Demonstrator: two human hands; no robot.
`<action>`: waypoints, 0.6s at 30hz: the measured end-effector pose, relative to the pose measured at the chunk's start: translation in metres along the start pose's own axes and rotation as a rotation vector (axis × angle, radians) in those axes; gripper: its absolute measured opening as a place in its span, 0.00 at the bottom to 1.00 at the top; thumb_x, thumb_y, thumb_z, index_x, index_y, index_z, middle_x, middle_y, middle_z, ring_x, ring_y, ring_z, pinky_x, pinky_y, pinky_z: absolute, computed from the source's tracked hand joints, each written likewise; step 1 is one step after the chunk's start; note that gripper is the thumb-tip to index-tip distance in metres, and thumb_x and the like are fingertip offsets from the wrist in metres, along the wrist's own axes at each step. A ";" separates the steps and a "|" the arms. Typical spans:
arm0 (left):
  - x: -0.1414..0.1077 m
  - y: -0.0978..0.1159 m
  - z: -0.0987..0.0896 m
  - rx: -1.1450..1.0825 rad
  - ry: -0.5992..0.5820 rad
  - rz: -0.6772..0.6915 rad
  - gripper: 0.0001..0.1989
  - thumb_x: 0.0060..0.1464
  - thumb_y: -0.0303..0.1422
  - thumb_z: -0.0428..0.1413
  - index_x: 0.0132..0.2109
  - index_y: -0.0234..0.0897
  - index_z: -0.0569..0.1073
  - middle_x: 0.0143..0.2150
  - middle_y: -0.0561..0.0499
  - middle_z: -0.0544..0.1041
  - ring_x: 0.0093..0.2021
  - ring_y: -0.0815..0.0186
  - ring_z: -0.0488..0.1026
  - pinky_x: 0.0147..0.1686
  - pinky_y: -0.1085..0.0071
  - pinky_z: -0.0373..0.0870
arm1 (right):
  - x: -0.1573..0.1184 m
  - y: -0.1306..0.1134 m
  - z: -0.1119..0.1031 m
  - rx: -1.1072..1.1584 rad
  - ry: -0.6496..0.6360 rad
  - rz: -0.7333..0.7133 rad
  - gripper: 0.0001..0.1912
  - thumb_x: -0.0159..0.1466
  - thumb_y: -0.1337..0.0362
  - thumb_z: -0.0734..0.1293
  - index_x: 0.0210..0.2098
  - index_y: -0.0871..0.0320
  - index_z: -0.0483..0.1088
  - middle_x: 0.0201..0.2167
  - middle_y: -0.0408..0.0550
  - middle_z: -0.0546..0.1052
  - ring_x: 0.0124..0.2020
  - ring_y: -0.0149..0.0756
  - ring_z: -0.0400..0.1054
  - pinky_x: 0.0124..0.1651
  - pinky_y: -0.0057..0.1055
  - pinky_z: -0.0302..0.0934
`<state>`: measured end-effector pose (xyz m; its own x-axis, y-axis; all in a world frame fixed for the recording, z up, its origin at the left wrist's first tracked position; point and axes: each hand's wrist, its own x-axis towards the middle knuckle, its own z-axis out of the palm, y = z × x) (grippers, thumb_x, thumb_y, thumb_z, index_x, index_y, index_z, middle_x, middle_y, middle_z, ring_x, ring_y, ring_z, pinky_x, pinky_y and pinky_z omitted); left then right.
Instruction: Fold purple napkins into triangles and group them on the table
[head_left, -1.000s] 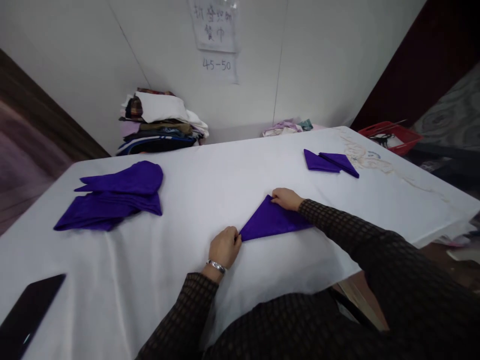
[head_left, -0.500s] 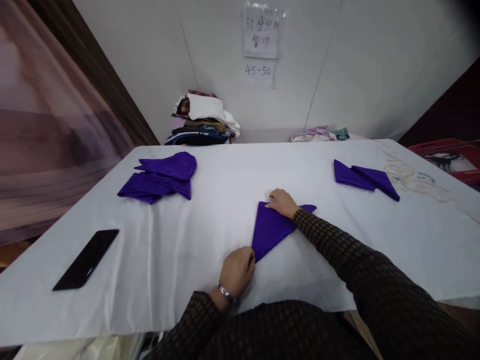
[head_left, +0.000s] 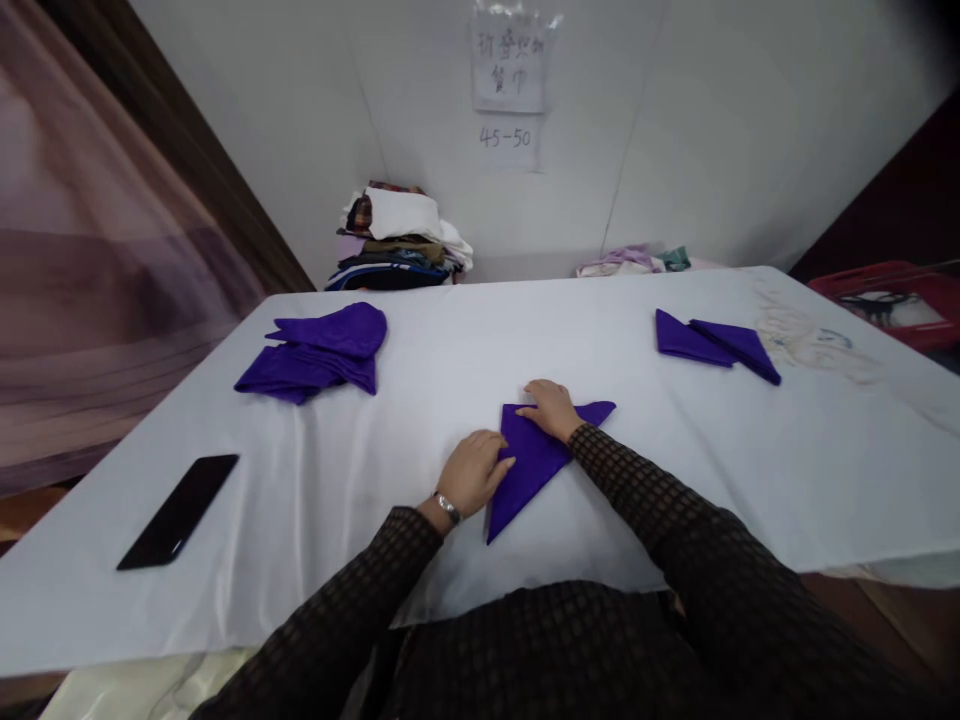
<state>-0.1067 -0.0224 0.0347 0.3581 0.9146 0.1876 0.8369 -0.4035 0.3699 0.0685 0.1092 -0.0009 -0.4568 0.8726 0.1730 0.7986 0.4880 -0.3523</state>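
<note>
Soft, dim light glints on the phone (head_left: 178,512).

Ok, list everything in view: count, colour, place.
folded cloth: 1, purple, front centre
cloth pile: 1, purple, left
folded pieces: 2, purple, right
phone: 1, black, front left
tablecloth: 1, white, centre
clothes stack: 1, mixed, back left
fabric heap: 1, mixed, back right
basket: 1, red, far right
papers: 2, white, top centre
curtain: 1, pink, left edge
left hand: 1, dark-sleeved, on folded cloth
bracelet: 1, silver, left wrist
right hand: 1, dark-sleeved, on folded cloth
</note>
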 end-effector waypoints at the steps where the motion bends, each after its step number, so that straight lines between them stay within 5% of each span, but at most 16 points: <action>1: 0.013 -0.002 0.005 0.011 0.010 0.041 0.15 0.60 0.38 0.46 0.49 0.36 0.69 0.51 0.44 0.72 0.55 0.59 0.65 0.54 0.59 0.61 | 0.001 0.000 0.000 -0.001 0.007 -0.002 0.19 0.59 0.57 0.69 0.47 0.58 0.67 0.51 0.54 0.71 0.54 0.46 0.61 0.53 0.44 0.53; 5: 0.043 -0.006 0.037 0.123 -0.040 -0.001 0.27 0.59 0.43 0.47 0.61 0.31 0.61 0.64 0.39 0.60 0.66 0.53 0.51 0.62 0.52 0.50 | -0.001 0.001 -0.002 0.044 0.077 -0.016 0.19 0.60 0.61 0.67 0.49 0.59 0.67 0.52 0.55 0.70 0.56 0.45 0.60 0.56 0.43 0.53; 10: 0.042 -0.011 0.057 0.212 -0.113 -0.079 0.34 0.59 0.49 0.42 0.64 0.29 0.56 0.67 0.37 0.54 0.67 0.53 0.46 0.63 0.50 0.45 | -0.024 0.000 -0.013 0.172 0.191 -0.126 0.17 0.64 0.63 0.63 0.52 0.60 0.67 0.55 0.55 0.69 0.60 0.41 0.56 0.62 0.42 0.48; 14: 0.039 -0.011 0.055 0.233 -0.106 -0.072 0.34 0.59 0.49 0.41 0.64 0.30 0.56 0.67 0.38 0.53 0.67 0.53 0.45 0.63 0.49 0.45 | -0.056 0.008 -0.025 0.129 0.034 -0.190 0.24 0.66 0.54 0.60 0.57 0.58 0.63 0.61 0.55 0.62 0.65 0.44 0.47 0.64 0.47 0.41; 18: 0.040 -0.011 0.054 0.234 -0.106 -0.077 0.34 0.60 0.49 0.41 0.64 0.30 0.56 0.67 0.38 0.53 0.68 0.53 0.45 0.62 0.48 0.45 | -0.084 0.034 -0.038 0.042 -0.076 -0.090 0.30 0.65 0.49 0.59 0.62 0.57 0.56 0.65 0.56 0.55 0.67 0.46 0.41 0.65 0.50 0.36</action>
<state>-0.0792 0.0198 -0.0108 0.3204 0.9450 0.0663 0.9319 -0.3269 0.1568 0.1491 0.0536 0.0074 -0.5557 0.8202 0.1362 0.7367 0.5616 -0.3766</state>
